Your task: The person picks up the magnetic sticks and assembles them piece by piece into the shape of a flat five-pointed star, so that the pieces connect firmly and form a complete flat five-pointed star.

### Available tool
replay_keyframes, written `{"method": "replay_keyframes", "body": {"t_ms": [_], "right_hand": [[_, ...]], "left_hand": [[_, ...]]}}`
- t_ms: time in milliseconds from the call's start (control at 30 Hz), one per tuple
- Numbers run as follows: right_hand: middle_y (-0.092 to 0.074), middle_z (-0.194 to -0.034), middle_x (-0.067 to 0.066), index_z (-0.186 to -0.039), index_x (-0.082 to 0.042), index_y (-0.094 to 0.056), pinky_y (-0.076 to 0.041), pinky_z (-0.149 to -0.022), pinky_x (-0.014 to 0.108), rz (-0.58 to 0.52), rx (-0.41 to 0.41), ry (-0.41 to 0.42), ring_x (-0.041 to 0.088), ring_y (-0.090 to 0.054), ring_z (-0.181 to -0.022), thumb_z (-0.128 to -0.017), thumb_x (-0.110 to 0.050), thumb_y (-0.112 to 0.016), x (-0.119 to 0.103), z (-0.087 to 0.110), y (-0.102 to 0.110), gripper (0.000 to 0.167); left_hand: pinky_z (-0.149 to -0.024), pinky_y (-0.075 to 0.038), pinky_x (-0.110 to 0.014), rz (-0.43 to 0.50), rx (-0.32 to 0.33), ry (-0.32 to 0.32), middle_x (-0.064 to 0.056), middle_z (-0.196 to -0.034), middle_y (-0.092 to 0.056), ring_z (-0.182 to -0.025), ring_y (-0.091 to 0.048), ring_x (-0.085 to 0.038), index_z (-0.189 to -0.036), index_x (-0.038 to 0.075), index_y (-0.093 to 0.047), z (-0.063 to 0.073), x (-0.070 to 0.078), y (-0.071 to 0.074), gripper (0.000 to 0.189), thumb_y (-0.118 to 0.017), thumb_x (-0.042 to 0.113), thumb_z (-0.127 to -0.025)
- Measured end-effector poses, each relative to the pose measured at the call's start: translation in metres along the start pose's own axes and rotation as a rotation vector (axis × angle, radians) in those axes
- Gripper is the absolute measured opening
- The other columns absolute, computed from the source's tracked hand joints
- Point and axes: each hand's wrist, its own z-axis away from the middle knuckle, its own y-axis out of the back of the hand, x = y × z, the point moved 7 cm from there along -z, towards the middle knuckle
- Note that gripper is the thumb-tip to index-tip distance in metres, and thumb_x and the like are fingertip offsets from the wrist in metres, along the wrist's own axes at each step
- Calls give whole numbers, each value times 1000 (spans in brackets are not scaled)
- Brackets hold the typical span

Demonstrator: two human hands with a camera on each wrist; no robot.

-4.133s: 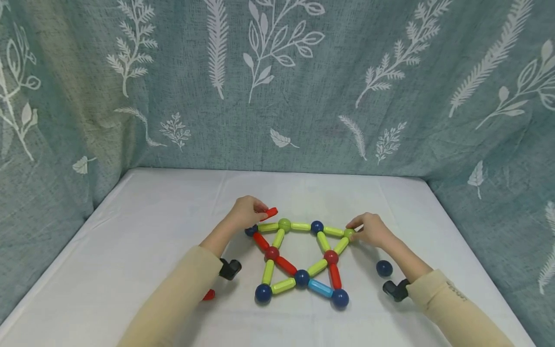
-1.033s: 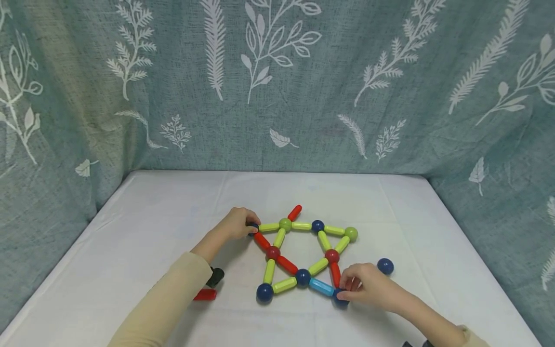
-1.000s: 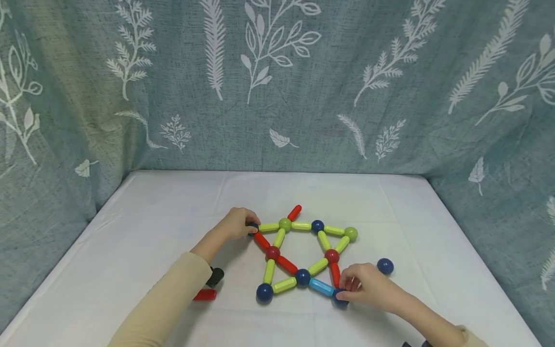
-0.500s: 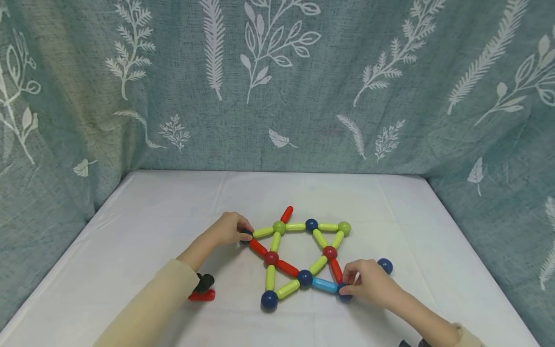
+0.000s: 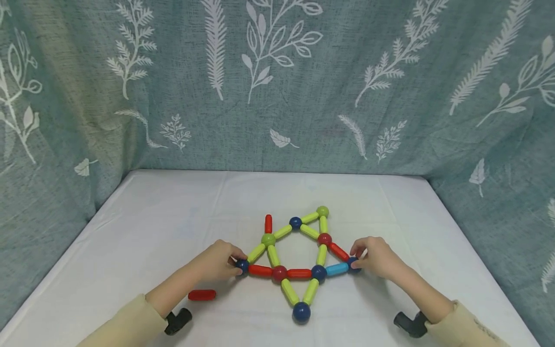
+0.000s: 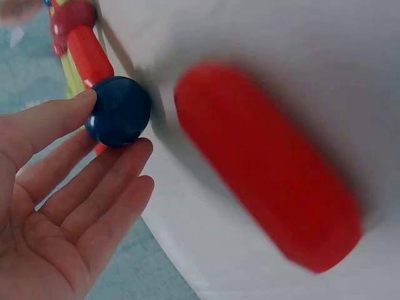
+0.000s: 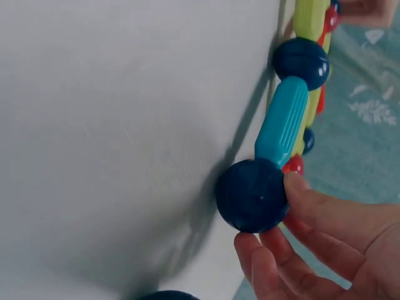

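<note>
A flat star-like frame of magnetic rods and balls lies on the white table. My left hand [image 5: 217, 260] pinches the dark blue ball [image 6: 120, 111] at its left tip between thumb and fingers. At the right tip, my right hand [image 5: 379, 258] pinches another dark blue ball [image 7: 252, 195], joined to a light blue rod [image 5: 336, 269] and a red rod [image 5: 338, 251]. One red rod [image 5: 268, 224] sticks out from the upper-left green ball [image 5: 268, 239], its far end free. The nearest tip is a dark blue ball [image 5: 301, 313]; the farthest, a green ball [image 5: 322, 212].
A loose red rod [image 5: 202, 295] lies beside my left wrist. In the right wrist view a loose dark blue ball [image 7: 166, 296] shows at the bottom edge; my right hand hides it in the head view. A patterned curtain [image 5: 277, 120] hangs behind the table.
Earlier my left hand held the red rod that now sits on the green ball. Since then both hands have turned the frame counterclockwise, left side nearer, right side farther.
</note>
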Motion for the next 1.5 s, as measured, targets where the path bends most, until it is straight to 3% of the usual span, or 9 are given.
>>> {"method": "replay_keyframes", "body": {"t_ms": [200,467,700,833,1000,1133,1300,1500], "right_hand": [[-61,-76,2,-85,-4,-67,-45,-55,27,18,13,15,14,-53,-65,-72,-4,-75,2,-21,8,16],[-64,-89,10,-92,0,-68,-49,-60,29,8,10,-15,18,-57,-73,-76,-3,-71,9,-42,12,17],[-65,-91,11,-93,1,-68,-50,-60,29,12,3,-11,19,-58,-75,-77,-1,-70,11,-46,14,17],[-65,-92,11,-95,1,-68,-50,-61,29,9,3,-13,19,-57,-75,-78,-2,-69,12,-47,15,17],[-65,-93,12,-96,1,-68,-49,-63,30,7,10,-1,20,-57,-76,-79,-2,-69,11,-50,15,17],[-66,-94,13,-96,1,-68,-50,-63,30,-11,12,0,21,-59,-77,-79,-2,-69,14,-50,14,18],[-66,-95,14,-97,2,-68,-51,-64,31,-42,13,16,23,-61,-80,-79,-3,-69,15,-51,13,18],[-66,-95,15,-96,2,-68,-52,-65,31,-58,20,18,24,-61,-80,-78,-2,-69,16,-50,13,19]], "left_hand": [[-62,-51,-24,-36,-21,-45,-6,-82,-66,-70,-63,-12,-91,0,-67,15,16,-13,18,-73,5,-74],[-54,-46,-17,-51,-68,-96,5,-66,-61,-59,-55,-2,-76,8,-63,19,36,-29,14,-76,10,-73],[-53,-43,-18,-116,-57,-74,7,-65,-58,-57,-49,-3,-75,9,-63,22,46,-34,16,-77,15,-72],[-53,-44,-17,-104,-42,-78,5,-67,-62,-56,-50,-2,-76,9,-63,23,46,-35,17,-78,15,-71],[-55,-45,-17,-66,-48,-68,3,-72,-64,-58,-53,-2,-80,9,-65,23,41,-35,16,-77,15,-72],[-59,-47,-20,-35,-37,-73,3,-79,-65,-66,-57,-4,-91,7,-67,26,33,-26,18,-73,17,-77],[-64,-49,-24,10,51,-59,3,-90,-66,-77,-59,-9,-99,8,-67,41,9,1,23,-68,22,-82],[-76,-48,-39,38,113,-1,3,-99,-65,-91,-57,-20,-103,11,-67,64,-25,20,34,-74,29,-75]]}}
